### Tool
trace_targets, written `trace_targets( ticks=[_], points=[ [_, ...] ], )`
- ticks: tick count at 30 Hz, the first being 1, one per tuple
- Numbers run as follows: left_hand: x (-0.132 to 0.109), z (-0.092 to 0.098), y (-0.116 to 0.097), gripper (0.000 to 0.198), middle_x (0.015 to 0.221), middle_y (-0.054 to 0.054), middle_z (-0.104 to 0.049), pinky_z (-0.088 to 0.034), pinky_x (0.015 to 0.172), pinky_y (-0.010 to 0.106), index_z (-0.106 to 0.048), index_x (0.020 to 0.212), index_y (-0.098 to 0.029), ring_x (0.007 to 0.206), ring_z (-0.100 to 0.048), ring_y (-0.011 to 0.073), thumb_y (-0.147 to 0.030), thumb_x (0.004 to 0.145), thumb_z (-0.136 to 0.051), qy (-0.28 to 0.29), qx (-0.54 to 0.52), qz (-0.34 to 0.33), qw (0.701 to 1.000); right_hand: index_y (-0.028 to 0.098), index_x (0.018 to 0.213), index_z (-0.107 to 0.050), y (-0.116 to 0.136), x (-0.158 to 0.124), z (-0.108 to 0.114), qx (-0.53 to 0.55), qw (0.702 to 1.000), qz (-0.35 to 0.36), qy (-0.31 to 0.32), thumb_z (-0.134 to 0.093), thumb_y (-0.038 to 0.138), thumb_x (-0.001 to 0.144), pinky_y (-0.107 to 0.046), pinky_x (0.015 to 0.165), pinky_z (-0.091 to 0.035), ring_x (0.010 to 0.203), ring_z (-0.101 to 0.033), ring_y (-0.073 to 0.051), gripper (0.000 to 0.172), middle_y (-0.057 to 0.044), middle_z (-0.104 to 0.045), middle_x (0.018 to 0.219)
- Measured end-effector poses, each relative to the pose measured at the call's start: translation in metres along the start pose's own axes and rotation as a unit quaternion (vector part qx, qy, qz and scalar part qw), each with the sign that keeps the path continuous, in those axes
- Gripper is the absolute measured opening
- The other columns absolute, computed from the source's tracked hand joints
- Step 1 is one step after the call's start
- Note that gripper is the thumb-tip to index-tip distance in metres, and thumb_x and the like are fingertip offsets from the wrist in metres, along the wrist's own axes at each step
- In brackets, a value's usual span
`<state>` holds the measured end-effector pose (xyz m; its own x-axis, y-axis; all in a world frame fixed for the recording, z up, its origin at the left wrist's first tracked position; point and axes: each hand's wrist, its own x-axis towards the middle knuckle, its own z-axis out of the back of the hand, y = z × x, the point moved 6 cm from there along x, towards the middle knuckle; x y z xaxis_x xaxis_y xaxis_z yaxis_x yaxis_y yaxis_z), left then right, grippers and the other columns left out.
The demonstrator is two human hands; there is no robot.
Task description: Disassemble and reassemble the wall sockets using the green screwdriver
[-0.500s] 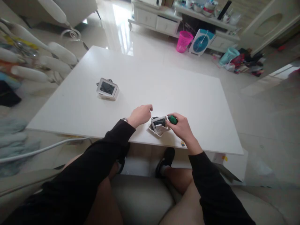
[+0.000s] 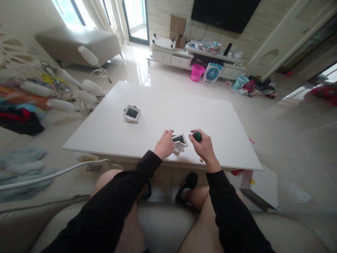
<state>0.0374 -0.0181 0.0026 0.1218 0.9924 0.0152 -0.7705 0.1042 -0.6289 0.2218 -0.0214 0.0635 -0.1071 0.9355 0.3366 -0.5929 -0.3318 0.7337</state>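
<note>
1. Toward the left of the white bench [image 2: 163, 105], a pale-framed unit [image 2: 132, 112] with a dark panel sits askew on a light box, well apart from my hands.
2. Next comes my left hand [image 2: 165, 144], fingers bent, at the left edge of a second framed unit [image 2: 181, 140]; I cannot tell whether the fingertips grip it or only rest beside it.
3. That second unit lies between my hands near the bench's front edge, its pale frame tilted over a light base, dark parts showing inside.
4. To its right, my right hand [image 2: 204, 147] is closed around a dark green object [image 2: 197, 136], apart from the unit. Just below is a small colourful mark [image 2: 201, 159] on the bench.
5. Farther right, beyond the bench, a blue-and-white fan [image 2: 212, 72] stands on the floor.
</note>
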Motion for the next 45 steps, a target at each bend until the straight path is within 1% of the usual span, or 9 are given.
trace_targets(
  ticks=[3,6,11,16,20,26,30,36,45],
  points=[
    [-0.033,-0.011,-0.009,0.037,0.131,0.012,-0.062,-0.055,0.096,0.034,-0.058,0.13,-0.019,0.112,-0.069,0.0234,-0.018,0.094,-0.054,0.033,-0.019,-0.006,0.999,0.021,0.113,-0.074,0.006,-0.023,0.012,0.016,0.997,0.035,-0.061,-0.068,0.046,0.095,-0.037,0.091,-0.052,0.094,-0.066,-0.021,0.032,-0.006,-0.069,0.102],
    [-0.069,-0.018,-0.019,0.03,0.127,0.011,-0.067,-0.055,0.096,0.034,-0.064,0.121,-0.018,0.109,-0.07,0.023,-0.016,0.092,-0.053,0.066,-0.012,-0.045,0.997,0.023,0.122,-0.075,0.002,-0.052,0.022,-0.018,0.996,0.016,-0.087,-0.069,0.051,0.094,-0.036,0.082,-0.054,0.087,-0.061,-0.019,0.04,-0.005,-0.059,0.1],
    [-0.139,-0.032,-0.027,0.023,0.111,0.009,-0.077,-0.056,0.098,0.042,-0.074,0.106,-0.022,0.107,-0.073,0.0283,-0.019,0.088,-0.06,0.243,0.091,-0.136,0.956,0.024,0.124,-0.074,-0.002,-0.096,0.03,-0.025,1.0,-0.001,0.014,-0.068,0.05,0.096,-0.031,0.067,-0.052,0.084,-0.061,-0.019,0.039,-0.006,-0.062,0.104],
    [-0.185,-0.007,-0.017,0.019,0.115,0.011,-0.077,-0.034,0.127,0.056,-0.077,0.102,-0.019,0.126,-0.066,0.0302,-0.021,0.091,-0.061,0.098,0.171,-0.171,0.965,0.025,0.123,-0.074,0.01,-0.119,0.05,-0.018,0.999,0.026,0.015,-0.069,0.046,0.095,-0.031,0.067,-0.052,0.091,-0.063,-0.02,0.034,-0.008,-0.064,0.111],
    [-0.209,-0.007,0.001,0.018,0.142,0.01,-0.069,-0.017,0.131,0.069,-0.08,0.1,-0.022,0.155,-0.041,0.0361,-0.026,0.09,-0.065,0.047,0.193,-0.19,0.962,0.026,0.12,-0.074,0.011,-0.123,0.056,0.001,1.0,0.031,0.005,-0.07,0.044,0.094,-0.03,0.065,-0.053,0.092,-0.065,-0.02,0.031,-0.008,-0.065,0.113],
    [-0.216,-0.007,0.017,0.023,0.148,0.007,-0.067,-0.015,0.133,0.066,-0.081,0.106,-0.024,0.157,-0.039,0.0343,-0.029,0.091,-0.064,0.004,0.205,-0.182,0.962,0.026,0.118,-0.074,-0.005,-0.133,0.045,-0.012,0.998,0.053,-0.012,-0.068,0.036,0.095,-0.043,0.093,-0.056,0.108,-0.067,-0.026,0.026,-0.01,-0.073,0.118],
    [-0.21,-0.016,0.017,0.027,0.15,0.008,-0.065,-0.018,0.132,0.064,-0.081,0.111,-0.021,0.159,-0.035,0.0345,-0.03,0.091,-0.064,0.035,0.234,-0.18,0.955,0.027,0.116,-0.076,-0.016,-0.152,0.035,-0.046,0.996,0.075,0.035,-0.064,0.024,0.094,-0.052,0.11,-0.048,0.116,-0.065,-0.028,0.025,-0.01,-0.074,0.122],
    [-0.203,-0.026,0.013,0.032,0.149,0.015,-0.065,-0.02,0.13,0.065,-0.081,0.114,-0.019,0.16,-0.032,0.0389,-0.03,0.089,-0.065,0.096,0.303,-0.174,0.932,0.029,0.117,-0.077,-0.023,-0.163,0.038,-0.067,0.99,0.082,0.09,-0.062,0.015,0.091,-0.051,0.11,-0.048,0.116,-0.064,-0.028,0.033,-0.008,-0.075,0.122],
    [-0.216,0.003,0.02,0.028,0.143,0.016,-0.069,-0.019,0.129,0.066,-0.085,0.105,-0.023,0.161,-0.027,0.0418,-0.023,0.087,-0.063,0.059,0.342,-0.073,0.935,0.028,0.111,-0.077,0.008,-0.156,0.011,-0.05,0.984,0.119,0.12,-0.06,0.004,0.087,-0.046,0.105,-0.05,0.109,-0.064,-0.026,0.038,-0.007,-0.076,0.117]
  ],
)
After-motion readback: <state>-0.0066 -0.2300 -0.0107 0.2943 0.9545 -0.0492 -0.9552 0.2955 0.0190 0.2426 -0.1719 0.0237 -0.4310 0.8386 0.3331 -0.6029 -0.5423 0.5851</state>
